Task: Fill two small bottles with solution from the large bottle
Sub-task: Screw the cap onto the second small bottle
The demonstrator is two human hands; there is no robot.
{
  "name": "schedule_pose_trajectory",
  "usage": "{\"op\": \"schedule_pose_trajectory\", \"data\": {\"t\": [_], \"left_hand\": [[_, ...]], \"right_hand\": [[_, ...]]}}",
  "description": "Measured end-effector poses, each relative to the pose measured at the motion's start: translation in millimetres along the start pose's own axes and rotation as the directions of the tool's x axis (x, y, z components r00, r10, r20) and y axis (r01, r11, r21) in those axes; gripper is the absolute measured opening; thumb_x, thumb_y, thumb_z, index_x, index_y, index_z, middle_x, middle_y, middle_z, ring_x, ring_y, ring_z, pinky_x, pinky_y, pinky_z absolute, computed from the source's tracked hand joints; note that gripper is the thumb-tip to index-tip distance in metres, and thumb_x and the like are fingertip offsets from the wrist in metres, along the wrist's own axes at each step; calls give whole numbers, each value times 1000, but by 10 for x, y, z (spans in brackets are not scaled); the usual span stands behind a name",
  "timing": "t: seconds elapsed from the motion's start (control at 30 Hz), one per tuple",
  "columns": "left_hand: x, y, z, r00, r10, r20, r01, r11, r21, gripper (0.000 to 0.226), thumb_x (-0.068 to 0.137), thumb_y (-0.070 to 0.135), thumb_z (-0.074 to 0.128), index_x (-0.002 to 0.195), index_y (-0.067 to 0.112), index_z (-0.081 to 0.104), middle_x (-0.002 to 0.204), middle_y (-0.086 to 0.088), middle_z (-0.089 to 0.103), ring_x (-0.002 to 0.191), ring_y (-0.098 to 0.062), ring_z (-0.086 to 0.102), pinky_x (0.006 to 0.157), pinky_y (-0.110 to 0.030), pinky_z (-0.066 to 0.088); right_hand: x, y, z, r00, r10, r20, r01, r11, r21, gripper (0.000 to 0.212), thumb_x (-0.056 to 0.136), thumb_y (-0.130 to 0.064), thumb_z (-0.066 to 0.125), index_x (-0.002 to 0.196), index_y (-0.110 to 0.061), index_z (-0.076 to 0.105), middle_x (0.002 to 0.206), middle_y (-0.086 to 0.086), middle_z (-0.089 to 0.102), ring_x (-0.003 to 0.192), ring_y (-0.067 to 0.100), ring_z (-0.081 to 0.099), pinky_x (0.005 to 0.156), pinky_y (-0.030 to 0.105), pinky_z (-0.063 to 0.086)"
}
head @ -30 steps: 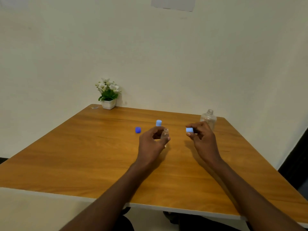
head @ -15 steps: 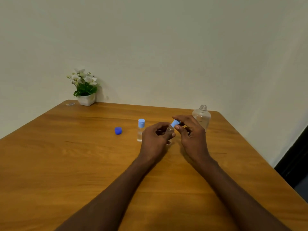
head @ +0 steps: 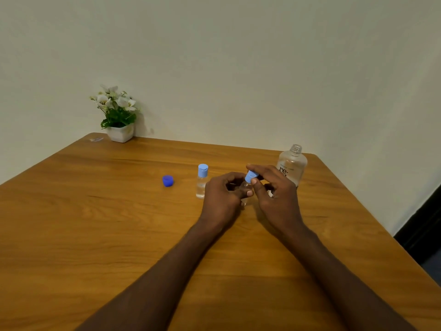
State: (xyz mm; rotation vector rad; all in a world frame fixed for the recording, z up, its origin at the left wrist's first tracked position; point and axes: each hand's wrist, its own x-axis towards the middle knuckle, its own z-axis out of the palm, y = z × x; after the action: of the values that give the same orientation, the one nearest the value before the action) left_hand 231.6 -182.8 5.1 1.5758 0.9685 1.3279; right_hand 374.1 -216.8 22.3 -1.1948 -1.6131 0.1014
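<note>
On the far right of the wooden tabletop (head: 95,235) stands the large clear bottle (head: 292,167), uncapped, its threaded neck open. Dark lettering on its front reads "re-"; the smaller line above it is too fine to read, and the right hand (head: 274,197) hides whatever is printed lower down.

Near the middle of the tabletop the left hand (head: 222,199) grips a small clear bottle (head: 245,189), fingers curled round its body so that only a strip of plastic shows between the two hands. The bottle's base sits at or just above the wood; I cannot tell which. The right hand pinches the light blue cap (head: 250,176) at the bottle's neck, thumb on the near side and forefinger over the top. The cap sits tilted on the neck, and whether it is seated is not clear.

Just left of the hands a second small bottle (head: 201,182) stands upright with its light blue cap on, clear liquid visible in it. Further left lies a dark blue cap (head: 168,181) on its own. A white pot of white flowers (head: 118,115) sits at the far left corner against the wall.
</note>
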Motion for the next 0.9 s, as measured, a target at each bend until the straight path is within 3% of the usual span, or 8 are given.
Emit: {"op": "schedule_pose_trajectory", "data": {"t": [0.23, 0.33, 0.5, 0.67, 0.8, 0.9], "left_hand": [[-5, 1, 1, 1000, 17, 15, -18, 999, 33, 28, 89, 12, 79, 116, 19, 78, 102, 8, 80, 98, -9, 74, 94, -46, 61], [-7, 1, -3, 1000, 10, 14, -10, 1000, 19, 28, 88, 12, 80, 115, 17, 78, 101, 6, 80, 96, -11, 74, 92, -48, 61], [-3, 14, -7, 1000, 5, 12, -6, 999, 40, 31, 88, 13, 80, 118, 17, 77, 102, 8, 79, 97, -7, 73, 94, -42, 61], [-4, 25, -9, 1000, 13, 13, -13, 999, 45, 28, 88, 12, 80, 116, 16, 78, 100, 8, 79, 95, -6, 73, 92, -38, 61], [-8, 29, -6, 999, 21, 25, -23, 998, 58, 29, 88, 9, 79, 116, 17, 78, 100, 8, 80, 96, -5, 73, 92, -36, 61], [-16, 41, -12, 999, 39, 23, -41, 998, 55, 26, 90, 9, 77, 114, 17, 79, 98, 8, 80, 95, -7, 74, 91, -35, 61]], "right_hand": [[-7, 9, -11, 998, 53, -14, -54, 998, -32, 33, 98, -18, 72, 131, -18, 71, 120, -7, 69, 104, 6, 66, 81, 20, 57], [-19, -10, -22, 999, 46, -3, -46, 999, -9, 38, 99, -13, 69, 137, -19, 67, 127, -10, 68, 106, 6, 65, 78, 14, 53], [-20, 8, -16, 999, 48, -1, -48, 998, -46, 32, 98, -16, 72, 130, -19, 71, 121, -6, 70, 101, 7, 66, 76, 18, 51], [-21, 5, -23, 1000, 23, -5, -23, 999, -37, 36, 98, -16, 71, 133, -20, 67, 127, -11, 67, 99, 6, 66, 74, 14, 53], [-15, 33, -13, 1000, 21, -20, -23, 996, -82, 29, 96, -18, 74, 124, -18, 71, 118, -8, 69, 101, 9, 65, 78, 25, 57], [-10, 35, -18, 1000, -12, -15, 11, 996, -89, 29, 97, -22, 73, 125, -18, 71, 120, -8, 67, 102, 9, 64, 77, 22, 55]]}}
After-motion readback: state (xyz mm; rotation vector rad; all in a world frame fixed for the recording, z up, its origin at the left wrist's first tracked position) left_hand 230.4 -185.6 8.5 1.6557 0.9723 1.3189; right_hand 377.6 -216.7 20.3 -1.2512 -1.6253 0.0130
